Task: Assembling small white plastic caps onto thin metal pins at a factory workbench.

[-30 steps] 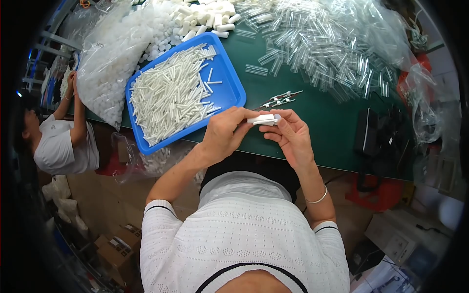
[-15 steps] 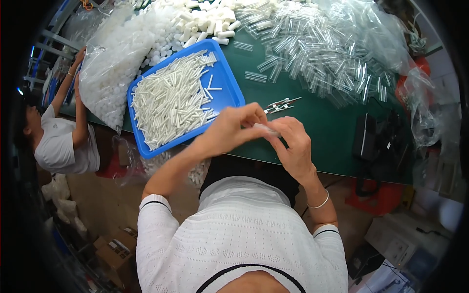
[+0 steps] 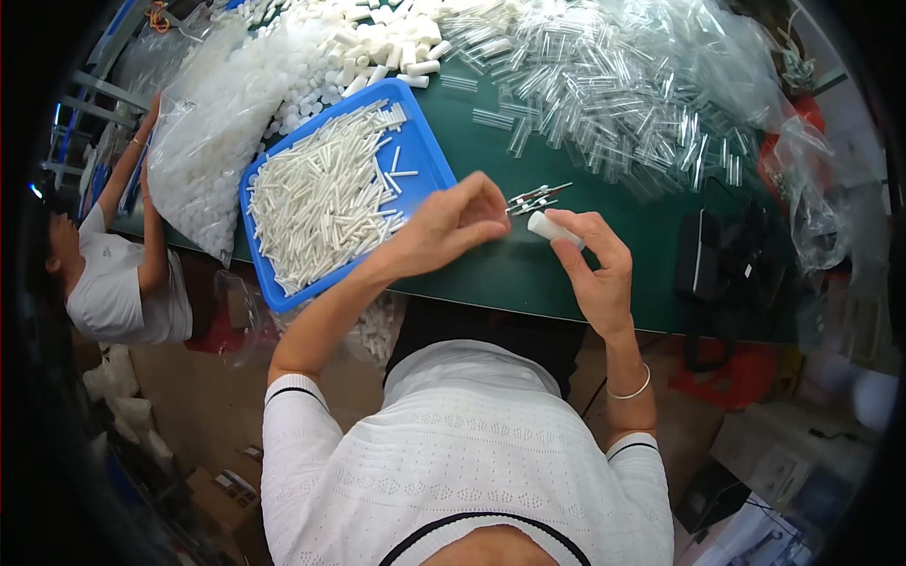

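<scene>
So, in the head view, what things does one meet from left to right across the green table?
Bag of white caps → blue tray → left hand → metal tweezers → right hand → black device.

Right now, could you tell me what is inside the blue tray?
The blue tray holds a heap of thin white sticks, leaving its right corner bare. Its floor under the heap is covered.

The surface [image 3: 528, 264] is dark green. On it, left of the hands, sits a bright blue tray [image 3: 427, 156] heaped with white sticks [image 3: 321, 198]. Beyond the tray lie white caps [image 3: 377, 42] and a pile of clear, colourless tubes [image 3: 613, 85]. The right hand [image 3: 595, 269] holds a white tube [image 3: 552, 229]. The person's top [image 3: 462, 462] is white knit with a diamond pattern and dark trim.
</scene>
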Tool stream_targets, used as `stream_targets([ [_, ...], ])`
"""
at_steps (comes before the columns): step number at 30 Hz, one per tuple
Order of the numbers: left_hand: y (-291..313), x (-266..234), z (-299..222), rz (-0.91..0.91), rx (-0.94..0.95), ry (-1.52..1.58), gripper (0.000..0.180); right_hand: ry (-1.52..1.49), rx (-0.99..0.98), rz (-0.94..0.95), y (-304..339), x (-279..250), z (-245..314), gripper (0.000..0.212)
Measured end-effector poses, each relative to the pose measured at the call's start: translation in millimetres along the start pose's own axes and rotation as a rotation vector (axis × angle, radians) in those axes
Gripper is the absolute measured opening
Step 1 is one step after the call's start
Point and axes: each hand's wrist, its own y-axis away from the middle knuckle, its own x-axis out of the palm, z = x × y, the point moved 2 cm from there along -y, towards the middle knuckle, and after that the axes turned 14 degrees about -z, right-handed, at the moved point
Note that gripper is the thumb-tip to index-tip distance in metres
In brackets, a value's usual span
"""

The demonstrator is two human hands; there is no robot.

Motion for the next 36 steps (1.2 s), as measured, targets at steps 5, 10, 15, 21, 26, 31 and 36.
stream_targets([
  [5, 24.8, 10.8, 3.1, 0.071, -0.128, 0.226, 0.030, -0.088, 0.028, 0.080, 8.3, 10.6, -3.0, 0.027],
  [10, 39.6, 13.7, -0.5, 0.007, -0.025, 0.092, 0.027, 0.274, -0.212, 0.183, 13.2, 13.5, 10.7, 0.023],
  [15, 52.3, 16.0, -8.3, -0.021, 0.101, -0.134, 0.026, 0.175, -0.287, 0.237, 14.5, 25.4, 15.5, 0.042],
  [21, 59.5, 15.9, -13.8, 0.043, 0.062, -0.101, 0.024, -0.180, 0.313, 0.387, 23.6, 19.2, 1.6, 0.025],
  [26, 67.4, 17.2, 2.5, -0.011, -0.043, -0.130, 0.023, -0.341, 0.574, 0.388, 29.2, 27.6, 0.3, 0.016],
  [31, 77.6, 27.4, 4.0, -0.224, 0.339, -0.418, 0.020, -0.375, 0.659, 0.442, 28.7, 31.9, 1.3, 0.011],
  [36, 81.3, 26.7, 4.8, -0.244, 0.228, -0.308, 0.014, -0.390, 0.556, 0.389, 43.7, 36.6, -12.9, 0.014],
])
